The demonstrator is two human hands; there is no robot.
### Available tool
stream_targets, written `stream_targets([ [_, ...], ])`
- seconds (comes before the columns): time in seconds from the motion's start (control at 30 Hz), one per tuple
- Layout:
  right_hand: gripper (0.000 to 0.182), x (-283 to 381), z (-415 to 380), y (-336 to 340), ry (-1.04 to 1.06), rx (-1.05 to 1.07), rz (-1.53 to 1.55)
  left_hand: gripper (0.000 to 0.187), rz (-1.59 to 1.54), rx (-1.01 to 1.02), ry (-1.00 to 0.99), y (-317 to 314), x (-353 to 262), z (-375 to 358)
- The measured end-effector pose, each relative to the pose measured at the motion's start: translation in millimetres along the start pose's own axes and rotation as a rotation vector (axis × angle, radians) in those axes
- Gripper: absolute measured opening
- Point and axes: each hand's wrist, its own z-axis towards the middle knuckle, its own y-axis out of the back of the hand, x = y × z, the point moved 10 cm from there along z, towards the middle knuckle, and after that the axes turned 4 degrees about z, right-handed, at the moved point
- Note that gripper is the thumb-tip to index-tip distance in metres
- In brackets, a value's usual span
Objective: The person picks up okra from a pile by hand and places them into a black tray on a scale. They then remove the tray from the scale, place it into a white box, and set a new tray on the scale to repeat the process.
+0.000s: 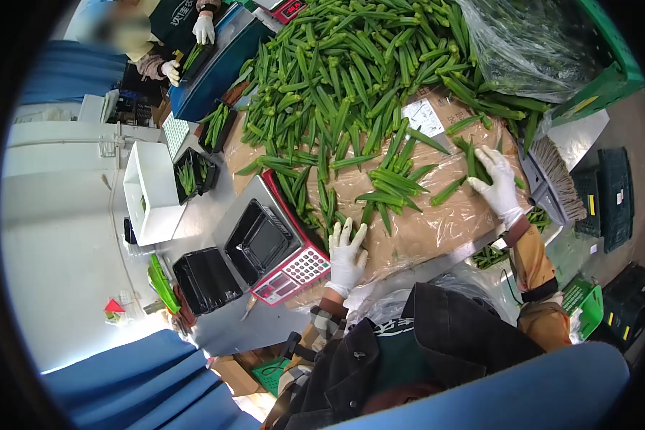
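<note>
My left hand [347,259], in a white glove, rests with its fingers apart at the near edge of the okra pile [337,79], beside the red-trimmed weighing scale [307,265]. My gloved right hand [497,185] is spread at the right of the brown cardboard, its fingertips against a few okra pods [471,159]. A loose cluster of okra [393,183] lies between my hands. An empty black plastic tray [259,242] sits on the scale's platform. Plastic film covers the cardboard [423,229] under the okra.
More black trays [206,279] stand left of the scale; another holds okra [195,174] by a white bin [150,197]. A brush [555,179] lies at the right edge. A green crate [602,93] with plastic film is at the upper right. Across the table, a gloved person [183,25] handles okra.
</note>
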Motion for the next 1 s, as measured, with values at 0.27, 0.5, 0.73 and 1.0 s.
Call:
stream_targets([
  [0.27,0.052,101.3,4.5,-47.3,0.204,-0.028,0.234,0.074,0.150,-0.096,-0.203,27.8,-83.7,98.0],
  [0.5,0.064,134.2,-56.3,-108.3,0.235,0.363,0.136,0.074,-0.095,-0.085,-0.045,-16.1,-53.7,58.4],
  [0.73,0.036,86.5,-47.1,-25.1,0.240,-0.029,0.261,0.060,-0.820,0.014,0.156,5.2,-9.4,41.5],
  [1.0,0.044,-64.9,-20.4,29.4,-0.150,-0.137,-0.233,0.070,-2.142,0.270,0.323,25.9,-44.1,35.3],
])
